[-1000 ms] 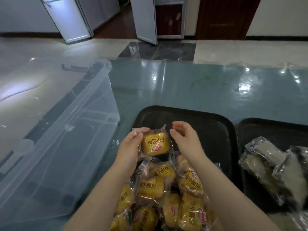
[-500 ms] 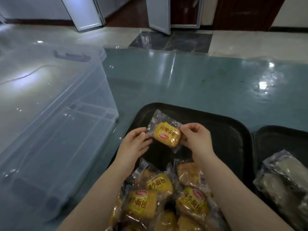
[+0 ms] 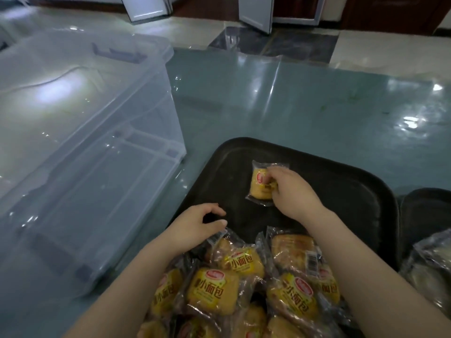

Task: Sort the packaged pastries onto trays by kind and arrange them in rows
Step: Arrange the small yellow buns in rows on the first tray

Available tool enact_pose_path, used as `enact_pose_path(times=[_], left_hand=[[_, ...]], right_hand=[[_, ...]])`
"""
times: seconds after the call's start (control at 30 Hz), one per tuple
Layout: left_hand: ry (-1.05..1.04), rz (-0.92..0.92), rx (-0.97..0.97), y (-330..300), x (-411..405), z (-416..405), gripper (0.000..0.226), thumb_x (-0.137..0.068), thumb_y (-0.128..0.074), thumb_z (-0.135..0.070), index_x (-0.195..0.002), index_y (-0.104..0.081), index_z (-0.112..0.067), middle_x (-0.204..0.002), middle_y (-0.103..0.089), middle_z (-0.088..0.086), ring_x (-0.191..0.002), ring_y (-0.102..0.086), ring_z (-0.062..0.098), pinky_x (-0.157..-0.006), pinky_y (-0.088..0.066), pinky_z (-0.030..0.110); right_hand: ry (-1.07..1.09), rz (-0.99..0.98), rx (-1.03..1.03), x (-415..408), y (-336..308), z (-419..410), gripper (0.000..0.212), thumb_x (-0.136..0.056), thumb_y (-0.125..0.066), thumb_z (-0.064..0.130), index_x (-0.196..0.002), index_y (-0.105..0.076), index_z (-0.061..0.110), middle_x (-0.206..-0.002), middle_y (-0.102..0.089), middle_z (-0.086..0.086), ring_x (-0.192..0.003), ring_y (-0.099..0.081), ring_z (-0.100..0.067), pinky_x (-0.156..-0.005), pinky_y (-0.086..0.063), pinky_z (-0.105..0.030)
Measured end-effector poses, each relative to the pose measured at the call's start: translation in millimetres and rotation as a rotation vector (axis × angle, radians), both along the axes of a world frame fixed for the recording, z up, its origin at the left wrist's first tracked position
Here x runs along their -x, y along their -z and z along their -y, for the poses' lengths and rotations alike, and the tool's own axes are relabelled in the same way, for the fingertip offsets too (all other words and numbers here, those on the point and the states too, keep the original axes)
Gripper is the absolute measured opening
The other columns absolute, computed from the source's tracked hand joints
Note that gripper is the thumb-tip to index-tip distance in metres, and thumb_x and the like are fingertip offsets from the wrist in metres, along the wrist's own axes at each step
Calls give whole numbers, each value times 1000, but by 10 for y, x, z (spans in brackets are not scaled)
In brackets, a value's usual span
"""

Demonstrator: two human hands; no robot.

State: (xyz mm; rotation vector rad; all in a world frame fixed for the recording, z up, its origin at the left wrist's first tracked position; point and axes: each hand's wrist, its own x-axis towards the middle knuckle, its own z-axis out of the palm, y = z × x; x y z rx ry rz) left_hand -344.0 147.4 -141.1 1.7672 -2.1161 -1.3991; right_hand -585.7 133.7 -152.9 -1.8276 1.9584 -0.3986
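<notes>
Carried forward since the earlier frame, one yellow wrapped bun [image 3: 262, 184] is now pressed onto the black plastic tray [image 3: 341, 181]. Left hand [image 3: 195, 228] hangs loosely curled, empty; right hand [image 3: 291, 191] pinches the bun. Row-laying is begun; release is needed next.

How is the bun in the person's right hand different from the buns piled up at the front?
The held bun lies alone on the bare far part of the black tray, pinched by the right hand; the piled buns overlap in a heap, and no hand grips them. The held bun's label is mostly covered by fingers; several piled buns show theirs. Both are yellow buns in clear wrappers.
</notes>
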Motion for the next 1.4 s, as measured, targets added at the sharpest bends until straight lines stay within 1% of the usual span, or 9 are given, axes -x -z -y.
enact_pose_path(times=[0.13, 0.23, 0.4, 0.5, 0.7, 0.93, 1.13, 1.27, 1.4], left_hand=[[44, 23, 33, -10, -113, -165, 35, -84, -66, -38, -116, -53, -42, -126, -50, -22, -114, -46, -3, -87, -36, 14], [-23, 2, 31, 8, -144, -244, 45, -81, -70, -32, -121, -50, -41, -113, -54, -22, -100, -55, -1, -80, -48, 18], [-172, -58, 101, 55, -154, -354, 37, -78, -75, -25, -104, -54, -41, -95, -57, -16, -82, -58, 0, -64, -43, 13], [-252, -110, 124, 58, -164, -342, 34, -78, -74, -22, -95, -55, -43, -93, -58, -14, -82, -58, 3, -63, -43, 16], [-423, -126, 244, 47, -101, -34, 33, -82, -70, -21, -100, -54, -44, -92, -56, -17, -83, -55, 1, -60, -40, 17], [-436, -145, 272, 96, 85, 231, 31, -88, -63, -18, -110, -53, -36, -94, -53, -18, -87, -54, 0, -64, -40, 16], [-475, -320, 210, 70, 94, 175, 63, -88, -62, -14, -139, -31, -34, -124, -44, -16, -113, -46, 2, -86, -40, 20], [-392, -260, 264, 30, -25, -51, 54, -87, -64, -16, -132, -42, -35, -128, -44, -21, -119, -42, -3, -89, -34, 13], [-384, -362, 192, -64, -168, -378, 45, -88, -62, -13, -125, -49, -35, -115, -60, -21, -110, -53, -5, -99, -41, 24]], right_hand=[[48, 12, -52, 25, 21, -6, 37, -92, -57, 35, -129, -54, 35, -118, -54, 5, -83, -54, -6, -65, -42, -21], [14, -43, -74, -52, 76, -124, 53, -93, -54, 41, -143, -38, 34, -129, -50, 0, -106, -55, -15, -83, -50, -30], [3, -83, 127, -61, 129, -266, 50, -92, -57, 28, -141, -44, 25, -142, -37, 2, -129, -35, -18, -103, -37, -34], [-110, -62, 69, -41, 134, -242, 50, -95, -54, 23, -142, -43, 32, -151, -32, 9, -138, -27, -17, -110, -28, -35], [-208, -284, -45, -125, 212, -29, 68, -94, -50, 42, -152, -15, 34, -160, -2, 5, -144, -7, -28, -111, -27, -49], [-198, -317, -76, -239, 248, 312, 75, -92, -46, 56, -152, -4, 37, -160, 5, 4, -145, -5, -29, -111, -20, -57], [-158, -69, -85, -173, 107, 178, 61, -94, -53, 42, -148, -27, 36, -161, -7, 5, -146, -6, -25, -113, -22, -52], [-115, 115, -50, -272, -16, -103, 45, -91, -56, 46, -131, -55, 26, -140, -47, 3, -131, -39, -20, -105, -37, -40], [-165, 52, -138, -523, 32, -443, 21, -89, -64, 36, -106, -66, 23, -147, -43, -1, -140, -31, -21, -113, -29, -38]])
